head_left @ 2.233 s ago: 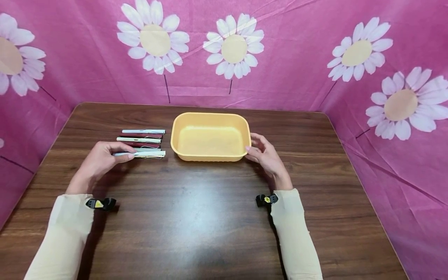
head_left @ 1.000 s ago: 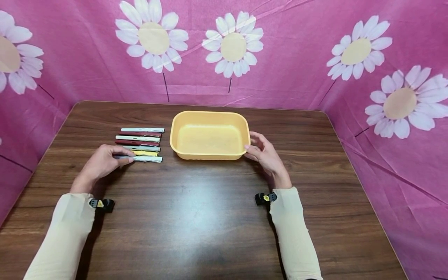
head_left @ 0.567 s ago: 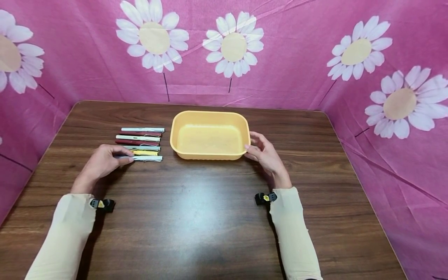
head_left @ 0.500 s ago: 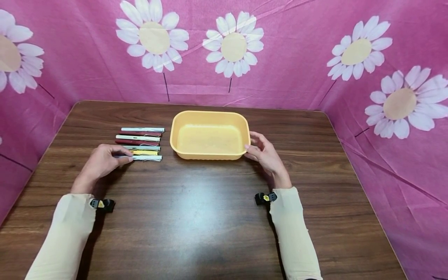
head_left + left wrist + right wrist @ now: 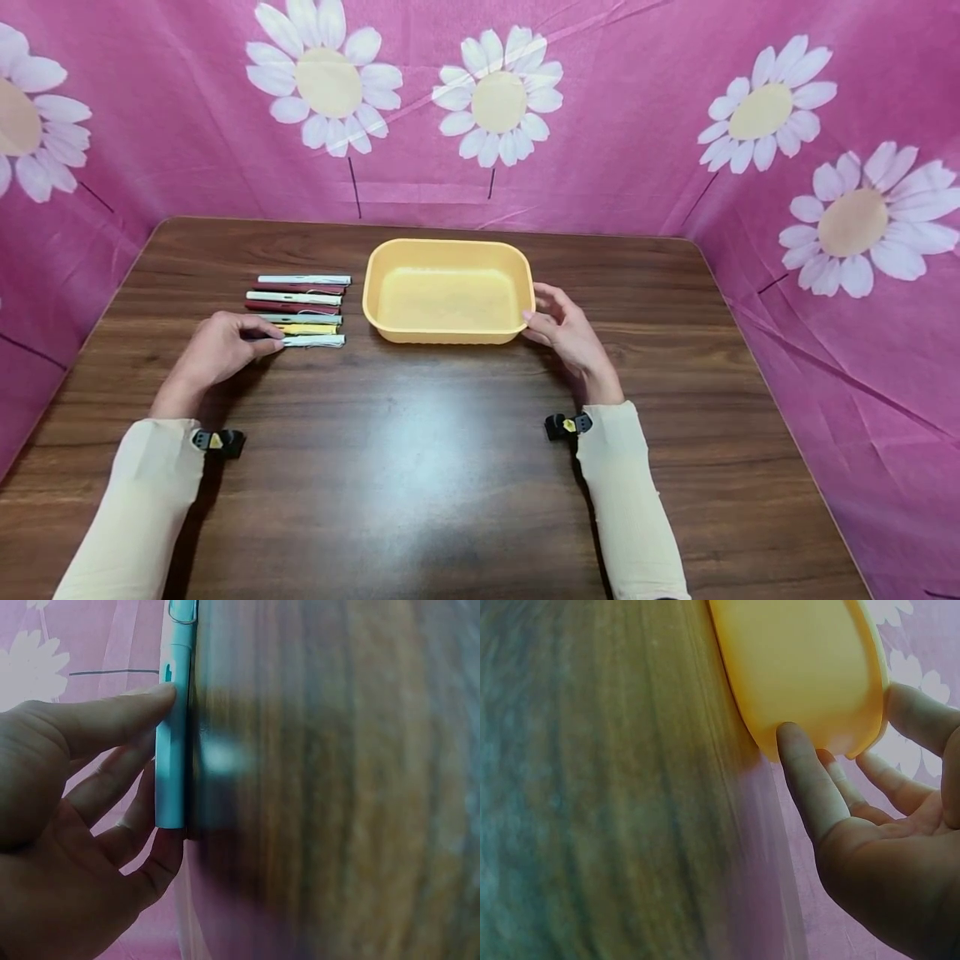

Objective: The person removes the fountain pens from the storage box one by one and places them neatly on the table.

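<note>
My left hand (image 5: pixel 225 343) pinches a light blue pen (image 5: pixel 315 341), the nearest in a row of pens at the left. In the left wrist view the thumb lies against the pen's barrel (image 5: pixel 172 750), with fingers behind it. Beyond it lie a yellow pen (image 5: pixel 315 329), a grey-green pen (image 5: pixel 307 319), dark red pens (image 5: pixel 292 307) and pale ones (image 5: pixel 296 297), roughly parallel. My right hand (image 5: pixel 572 337) holds the right end of a yellow plastic tray (image 5: pixel 442 337), thumb at the near corner, fingers around the far side. Nothing lies in the tray.
Both the pens and the tray rest on a dark wood-grain table (image 5: pixel 420 467), toward its back edge. A pink cloth (image 5: pixel 600 150) with white daisies hangs behind and beside the table. A black camera is strapped at each wrist.
Since the oldest frame, my left hand has brought the light blue pen slightly toward me, and the yellow pen beyond it has come into sight. Over the last second almost nothing moves.
</note>
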`<action>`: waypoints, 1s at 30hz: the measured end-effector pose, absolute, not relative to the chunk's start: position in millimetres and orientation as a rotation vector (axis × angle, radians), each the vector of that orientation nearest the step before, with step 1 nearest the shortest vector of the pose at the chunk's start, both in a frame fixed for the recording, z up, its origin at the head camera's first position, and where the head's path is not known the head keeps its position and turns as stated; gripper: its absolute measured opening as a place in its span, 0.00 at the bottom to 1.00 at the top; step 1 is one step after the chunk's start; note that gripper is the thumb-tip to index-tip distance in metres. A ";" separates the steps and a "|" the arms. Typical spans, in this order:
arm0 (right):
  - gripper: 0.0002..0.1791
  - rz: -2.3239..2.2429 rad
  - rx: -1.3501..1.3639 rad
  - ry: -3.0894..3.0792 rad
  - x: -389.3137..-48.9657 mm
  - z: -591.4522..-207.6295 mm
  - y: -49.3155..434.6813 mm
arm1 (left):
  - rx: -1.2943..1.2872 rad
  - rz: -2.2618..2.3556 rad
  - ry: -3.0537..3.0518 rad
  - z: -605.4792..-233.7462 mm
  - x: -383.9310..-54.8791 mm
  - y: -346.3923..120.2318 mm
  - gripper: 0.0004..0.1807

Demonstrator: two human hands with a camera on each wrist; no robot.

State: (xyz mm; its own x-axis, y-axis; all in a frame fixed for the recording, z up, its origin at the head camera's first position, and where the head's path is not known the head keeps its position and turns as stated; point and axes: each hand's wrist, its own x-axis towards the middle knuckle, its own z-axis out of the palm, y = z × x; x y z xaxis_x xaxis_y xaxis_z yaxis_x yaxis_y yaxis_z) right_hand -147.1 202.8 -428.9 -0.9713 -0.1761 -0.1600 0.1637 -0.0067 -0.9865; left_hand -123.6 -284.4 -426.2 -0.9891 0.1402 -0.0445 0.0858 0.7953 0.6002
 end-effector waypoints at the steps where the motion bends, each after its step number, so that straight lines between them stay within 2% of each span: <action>1: 0.32 -2.073 -0.010 2.030 -146.3 -430.1 202.6 | 0.182 0.956 2.889 -426.9 -122.7 -284.6 0.05; 14: 0.31 -2.049 -0.021 2.055 -135.9 -439.3 199.3 | 0.199 0.906 2.919 -434.2 -109.3 -284.8 0.02; 22: 0.30 -2.020 -0.007 2.108 -136.7 -433.8 204.9 | 0.175 0.929 2.912 -429.6 -111.9 -281.1 0.08; 30: 0.26 -1.890 -0.053 2.354 -139.7 -430.7 215.0 | 0.222 0.920 2.964 -426.3 -109.1 -281.6 0.08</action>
